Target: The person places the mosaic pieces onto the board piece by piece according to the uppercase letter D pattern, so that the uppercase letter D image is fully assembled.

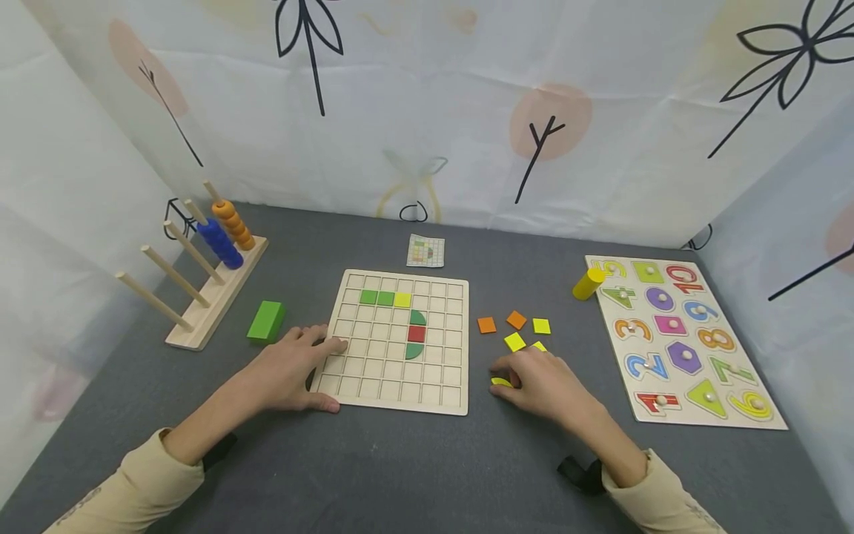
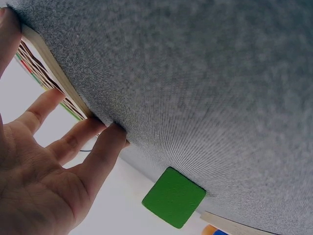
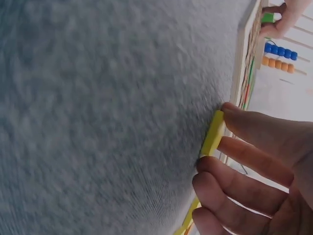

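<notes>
Two hands are working: our right hand is pinching a yellow tile at its fingertips, just right of the grid board. Our left hand is lying flat with relaxed fingers on the board's left edge.

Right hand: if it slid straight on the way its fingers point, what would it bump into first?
The right hand points left, its fingertips already on a yellow piece. Straight on, it would probably meet the right edge of the wooden grid board first, though the gap is hard to judge.
</notes>
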`<state>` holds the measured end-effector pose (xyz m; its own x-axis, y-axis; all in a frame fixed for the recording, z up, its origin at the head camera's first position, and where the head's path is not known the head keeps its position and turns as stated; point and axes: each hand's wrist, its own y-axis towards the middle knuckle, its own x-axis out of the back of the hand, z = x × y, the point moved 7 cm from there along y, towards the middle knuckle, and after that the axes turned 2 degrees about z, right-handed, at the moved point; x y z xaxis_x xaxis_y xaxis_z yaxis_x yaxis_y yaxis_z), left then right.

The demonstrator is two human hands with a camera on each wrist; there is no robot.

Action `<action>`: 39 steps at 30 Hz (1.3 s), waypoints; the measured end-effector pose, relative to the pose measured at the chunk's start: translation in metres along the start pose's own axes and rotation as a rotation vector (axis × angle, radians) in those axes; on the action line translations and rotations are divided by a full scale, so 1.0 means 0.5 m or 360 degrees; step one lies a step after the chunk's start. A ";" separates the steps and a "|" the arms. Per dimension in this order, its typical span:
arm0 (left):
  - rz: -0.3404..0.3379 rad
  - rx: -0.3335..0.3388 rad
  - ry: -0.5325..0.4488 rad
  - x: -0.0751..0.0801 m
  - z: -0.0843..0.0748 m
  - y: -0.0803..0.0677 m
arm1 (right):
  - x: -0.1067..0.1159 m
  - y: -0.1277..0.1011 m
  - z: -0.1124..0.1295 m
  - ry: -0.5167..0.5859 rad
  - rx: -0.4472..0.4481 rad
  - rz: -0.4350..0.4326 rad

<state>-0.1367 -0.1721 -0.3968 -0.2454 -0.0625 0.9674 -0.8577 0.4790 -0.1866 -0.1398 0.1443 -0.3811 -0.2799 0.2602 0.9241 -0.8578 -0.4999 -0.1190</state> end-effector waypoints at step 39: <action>0.0020 0.0017 -0.0006 -0.002 0.002 0.002 | -0.010 0.000 0.043 -0.0038 0.0304 0.0042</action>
<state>-0.1375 -0.1724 -0.3980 -0.2582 -0.0599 0.9642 -0.8592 0.4706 -0.2009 -0.1290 0.1254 -0.3781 -0.2888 0.2263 0.9303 -0.7524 -0.6545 -0.0744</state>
